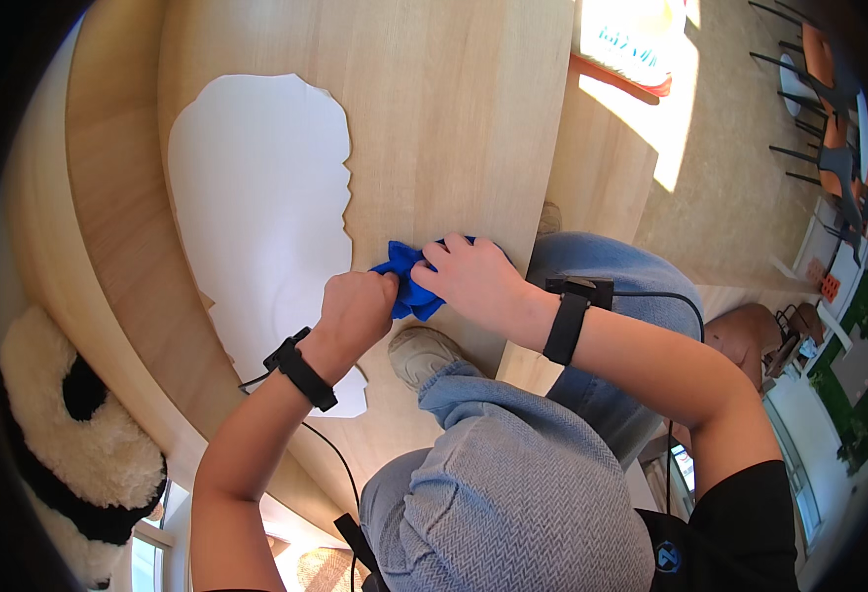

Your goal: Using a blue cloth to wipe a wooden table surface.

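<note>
A crumpled blue cloth (409, 285) is bunched between my two hands, above the light wooden surface. My left hand (356, 311) is closed in a fist on the cloth's near left side. From the right, my right hand (475, 281) grips the same cloth with bent fingers; part of the cloth is hidden beneath it. To the left of both hands, a large white sheet (264, 185) with a wavy, jagged edge lies on the wood. Each wrist wears a black strap with a small device and a cable.
A black and white plush toy (94, 422) is at the lower left. A printed bag (630, 44) lies in sunlight at the upper right, on a lower level. My shoe (423, 355) rests on the wood just below the cloth. Chairs (837, 155) stand far right.
</note>
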The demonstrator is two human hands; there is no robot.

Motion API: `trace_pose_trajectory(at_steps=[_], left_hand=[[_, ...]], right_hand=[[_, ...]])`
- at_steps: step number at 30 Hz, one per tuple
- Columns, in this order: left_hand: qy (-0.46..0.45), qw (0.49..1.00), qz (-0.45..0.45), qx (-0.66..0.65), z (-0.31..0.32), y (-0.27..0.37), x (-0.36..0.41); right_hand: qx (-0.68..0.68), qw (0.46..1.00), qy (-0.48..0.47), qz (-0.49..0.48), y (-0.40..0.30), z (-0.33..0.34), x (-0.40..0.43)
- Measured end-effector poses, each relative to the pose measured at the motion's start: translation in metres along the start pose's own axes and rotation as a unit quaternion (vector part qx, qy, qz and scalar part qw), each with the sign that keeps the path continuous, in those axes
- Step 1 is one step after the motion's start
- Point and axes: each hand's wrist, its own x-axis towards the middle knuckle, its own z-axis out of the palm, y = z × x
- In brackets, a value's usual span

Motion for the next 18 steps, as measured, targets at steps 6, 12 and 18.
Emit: trace_pose_trajectory(at_steps=[6, 12, 18], left_hand=[[0.094, 0.994, -0.055, 0.01, -0.028, -0.016, 0.026], [0.118, 0.992, -0.047, 0.02, -0.035, -0.012, 0.04], [-0.036, 0.999, 0.034, 0.005, 0.0, 0.006, 0.006]], right_hand=[[0.031, 0.994, 0.011, 0.103, 0.039, -0.038, 0.027], [-0.003, 0.99, 0.07, 0.12, 0.044, -0.032, 0.026], [0.011, 0.998, -0.01, 0.058, 0.0, 0.007, -0.016]])
